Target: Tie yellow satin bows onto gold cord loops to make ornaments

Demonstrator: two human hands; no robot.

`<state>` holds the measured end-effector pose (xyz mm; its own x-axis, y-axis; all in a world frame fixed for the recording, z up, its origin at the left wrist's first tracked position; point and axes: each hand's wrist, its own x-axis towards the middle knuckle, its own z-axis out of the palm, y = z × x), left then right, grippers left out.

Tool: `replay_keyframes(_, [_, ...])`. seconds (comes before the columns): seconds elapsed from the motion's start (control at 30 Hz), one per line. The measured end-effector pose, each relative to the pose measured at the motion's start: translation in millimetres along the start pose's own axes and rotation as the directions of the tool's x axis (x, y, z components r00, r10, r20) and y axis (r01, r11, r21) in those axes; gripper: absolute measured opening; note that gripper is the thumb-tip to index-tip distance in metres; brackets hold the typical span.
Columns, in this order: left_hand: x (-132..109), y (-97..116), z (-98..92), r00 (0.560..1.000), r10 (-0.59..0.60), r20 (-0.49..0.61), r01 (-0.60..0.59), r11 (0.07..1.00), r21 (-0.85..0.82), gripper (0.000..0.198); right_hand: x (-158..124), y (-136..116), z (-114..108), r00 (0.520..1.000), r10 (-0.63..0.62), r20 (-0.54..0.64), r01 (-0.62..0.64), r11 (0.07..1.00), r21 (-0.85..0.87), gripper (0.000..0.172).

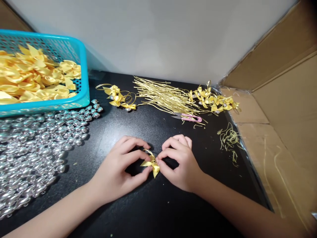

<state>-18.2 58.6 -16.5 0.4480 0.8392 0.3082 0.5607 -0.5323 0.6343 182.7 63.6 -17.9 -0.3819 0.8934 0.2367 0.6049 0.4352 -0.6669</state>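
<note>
Over the black table, my left hand (123, 165) pinches a yellow ribbon bow (155, 169) by its left side, thumb below and fingers above. A gold ring or loop (150, 153) rises from the back of the bow. From the other side, my right hand (180, 162) has thumb and index finger pressed together at the bow's right edge. Whatever lies between those right fingertips is too small to make out. Beyond my hands are a bundle of gold cords (163, 94) and pink-handled thread snips (190, 117).
A turquoise basket (85, 72) of yellow bows stands at the left, above many silver beads (32, 148). Bows with gold rings (119, 97) lie behind my left hand, more decorated bows (215, 100) at the back right. Cord scraps (230, 138) lie near the cardboard wall (284, 86).
</note>
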Motion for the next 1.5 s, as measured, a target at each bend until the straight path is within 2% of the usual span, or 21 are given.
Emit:
replay_keyframes(0.47, [0.2, 2.0, -2.2, 0.999, 0.018, 0.03, -0.02, 0.998, 0.058, 0.005, 0.3, -0.2, -0.6, 1.0, 0.007, 0.014, -0.007, 1.0, -0.019, 0.013])
replay_keyframes(0.67, [-0.5, -1.3, -1.8, 0.998, 0.053, 0.036, -0.055, 0.998, 0.039, 0.011, -1.0, -2.2, -1.1, 1.0, 0.015, 0.021, -0.015, 1.0, -0.002, 0.013])
replay_keyframes(1.07, [-1.2, -1.3, 0.1, 0.997, 0.065, 0.032, -0.066, 0.997, 0.035, 0.011, -0.2, -3.3, 0.8, 1.0, 0.008, 0.028, -0.007, 1.0, -0.007, 0.011])
replay_keyframes(1.27, [-2.5, -3.9, 1.3, 0.994, 0.108, 0.027, -0.11, 0.992, 0.065, 0.008, 0.2, -5.2, -0.7, 0.999, -0.01, 0.033, 0.01, 1.0, -0.004, 0.005])
replay_keyframes(1.5, [-1.4, -2.6, 1.3, 0.991, 0.131, 0.002, -0.131, 0.986, 0.1, 0.009, -0.2, -2.1, 2.2, 0.999, -0.04, 0.023, 0.04, 0.999, -0.019, 0.011])
